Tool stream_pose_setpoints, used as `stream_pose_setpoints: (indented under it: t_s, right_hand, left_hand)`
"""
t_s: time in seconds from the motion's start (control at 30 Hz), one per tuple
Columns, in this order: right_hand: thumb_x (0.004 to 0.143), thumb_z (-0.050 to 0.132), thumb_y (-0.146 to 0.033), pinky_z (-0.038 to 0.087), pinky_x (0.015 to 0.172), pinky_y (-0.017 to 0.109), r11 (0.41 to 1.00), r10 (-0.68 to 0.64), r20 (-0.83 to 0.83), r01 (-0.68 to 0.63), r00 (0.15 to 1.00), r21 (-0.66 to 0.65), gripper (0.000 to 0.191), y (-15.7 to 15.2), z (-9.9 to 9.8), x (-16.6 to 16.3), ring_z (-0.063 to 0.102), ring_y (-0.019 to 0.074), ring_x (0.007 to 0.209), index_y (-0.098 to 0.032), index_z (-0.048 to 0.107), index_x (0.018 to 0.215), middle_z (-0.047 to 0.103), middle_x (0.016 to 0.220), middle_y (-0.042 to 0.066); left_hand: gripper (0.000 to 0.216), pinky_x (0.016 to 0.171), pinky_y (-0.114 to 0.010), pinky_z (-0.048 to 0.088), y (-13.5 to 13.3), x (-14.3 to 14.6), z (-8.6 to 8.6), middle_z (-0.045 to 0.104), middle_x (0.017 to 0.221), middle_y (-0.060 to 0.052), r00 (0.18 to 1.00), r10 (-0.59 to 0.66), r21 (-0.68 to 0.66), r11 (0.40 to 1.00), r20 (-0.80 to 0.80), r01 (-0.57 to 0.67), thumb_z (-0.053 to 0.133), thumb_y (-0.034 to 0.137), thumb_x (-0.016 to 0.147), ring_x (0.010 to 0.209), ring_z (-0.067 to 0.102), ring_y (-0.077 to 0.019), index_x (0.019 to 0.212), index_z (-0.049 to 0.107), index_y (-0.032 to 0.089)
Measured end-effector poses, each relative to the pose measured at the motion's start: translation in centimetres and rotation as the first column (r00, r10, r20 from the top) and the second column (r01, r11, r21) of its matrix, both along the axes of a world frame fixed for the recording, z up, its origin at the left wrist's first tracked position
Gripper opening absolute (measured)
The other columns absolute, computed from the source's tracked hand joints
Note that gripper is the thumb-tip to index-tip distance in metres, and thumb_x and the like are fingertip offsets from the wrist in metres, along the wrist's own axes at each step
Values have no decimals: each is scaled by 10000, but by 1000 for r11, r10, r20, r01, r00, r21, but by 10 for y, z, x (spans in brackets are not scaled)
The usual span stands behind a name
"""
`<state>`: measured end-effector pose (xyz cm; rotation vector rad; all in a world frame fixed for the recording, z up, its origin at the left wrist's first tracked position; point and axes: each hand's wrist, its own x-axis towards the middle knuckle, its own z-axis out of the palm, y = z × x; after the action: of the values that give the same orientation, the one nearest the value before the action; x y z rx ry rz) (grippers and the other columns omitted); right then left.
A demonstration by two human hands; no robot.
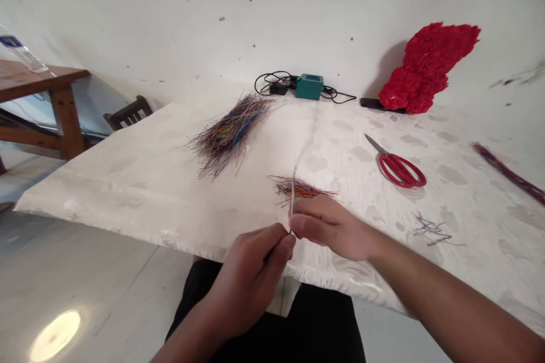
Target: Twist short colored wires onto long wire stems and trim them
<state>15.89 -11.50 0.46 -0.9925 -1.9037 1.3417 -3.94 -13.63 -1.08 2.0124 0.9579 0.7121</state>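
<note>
Multicoloured wires lay in a big pile (232,130) far left on the tabletop (128,181), with a small bundle (302,187) just beyond the hands. The left hand (251,272) and right hand (327,227) pinched one thin strand (293,193) at the near edge. By the look of it, most of the pile was unhandled. The strand's blurred top was hard to trace.

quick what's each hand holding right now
Left hand: closed, fingertips pinching the thin wire.
Right hand: closed, pinching the same thin wire at its lower end.
</note>
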Motion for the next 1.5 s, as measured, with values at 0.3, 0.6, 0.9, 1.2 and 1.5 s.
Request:
stream_pose_setpoints:
  t_s: [0.3,0.6,0.9,1.2,1.5]
  right_hand:
    - [984,485,-436,394,643,256,997,69,-26,-70,997,-32,393,3,-2,5,521,114,691,-159,567,719,572,717,-2]
    - [974,527,-394,325,540,234,997,-38,-197,25,980,-68,405,2,-3,2,345,63,508,-158,540,645,474,614,-48]
    - [946,593,-315,314,480,209,996,-15,-235,-5,972,-84,303,0,-1,3,338,57,448,-165,639,687,449,513,-71]
    - [953,578,-320,303,458,208,990,-16,-250,-20,968,-141,286,-3,-2,-1,371,51,457,-157,640,726,507,559,-57]
    - [941,595,-309,290,454,224,993,-36,-250,7,968,-116,290,-2,-3,-1,419,56,482,-165,644,694,583,616,-36]
  left_hand:
    - [307,541,-221,367,5,11,5,487,634,32,1000,-17,-63,998,12,18,402,297,998,570,431,-89,742,511,168]
    - [116,634,-219,499,8,0,2,644,778,3,989,4,-93,996,150,10,531,221,946,694,601,-105,961,641,186]
    - [107,592,-154,516,12,0,1,692,731,24,968,-16,-153,987,249,56,592,160,913,631,632,-67,862,684,180]
    - [90,619,-165,538,15,3,-1,692,735,34,946,7,-168,985,325,50,644,138,872,649,653,-73,829,694,199]
    - [73,604,-180,528,16,0,-3,677,730,21,942,30,-195,980,335,38,632,147,882,644,644,-81,840,677,186]
